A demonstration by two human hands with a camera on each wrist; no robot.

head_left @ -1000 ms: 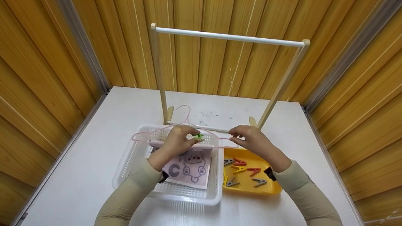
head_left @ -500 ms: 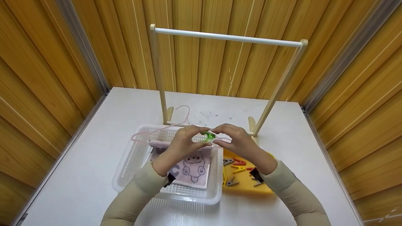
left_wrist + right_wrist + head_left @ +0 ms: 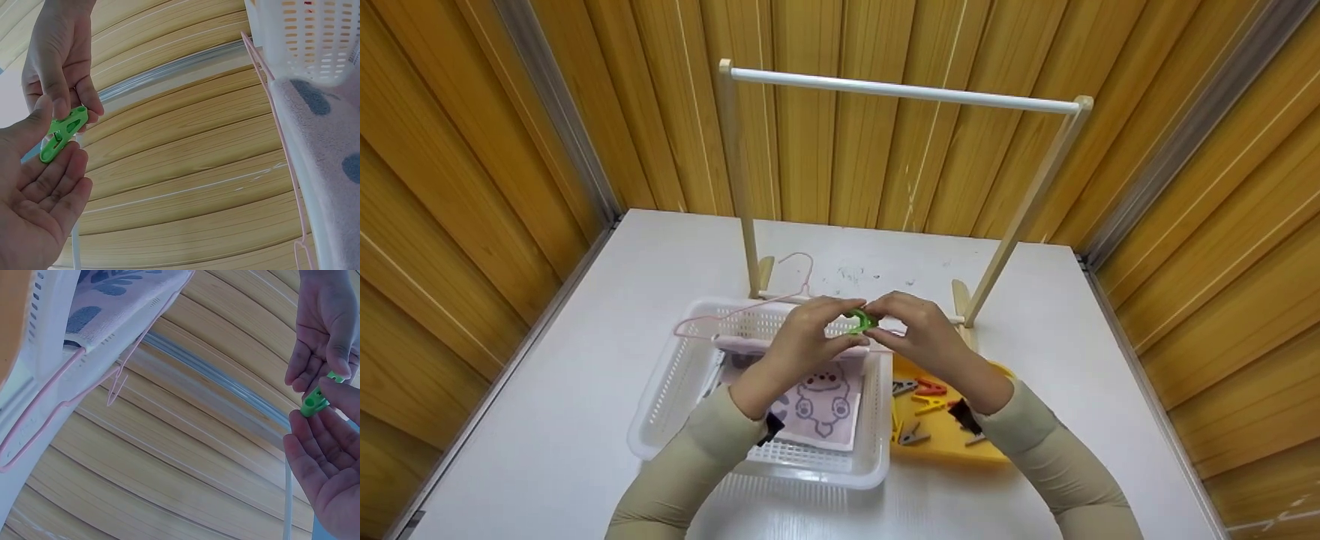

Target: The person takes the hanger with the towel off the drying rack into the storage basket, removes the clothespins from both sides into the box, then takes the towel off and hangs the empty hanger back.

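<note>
A green clothespin (image 3: 864, 322) is held between both hands, above the back edge of the white basket (image 3: 880, 454). My left hand (image 3: 808, 337) has its thumb and fingertips at one end of it. My right hand (image 3: 921, 331) pinches the other end between thumb and fingers. Seen from the left wrist, the clothespin (image 3: 64, 132) spans the gap between the two hands. Just below them lies a pink wire hanger (image 3: 812, 264), partly hidden by the hands. A pink towel (image 3: 825, 420) with a bear print is folded over its bar and lies in the basket.
A yellow tray (image 3: 952, 453) with several red, yellow and grey clothespins stands right of the basket, partly under my right forearm. Behind stands a wooden rack with a white top rail (image 3: 900, 90). Wood-panelled walls (image 3: 840, 165) enclose the white table (image 3: 562, 360).
My right hand has moved left from the hanger's right end to the clothespin. My left hand has shifted slightly right, bringing the clothespin between both hands. Hanger and towel stay put.
</note>
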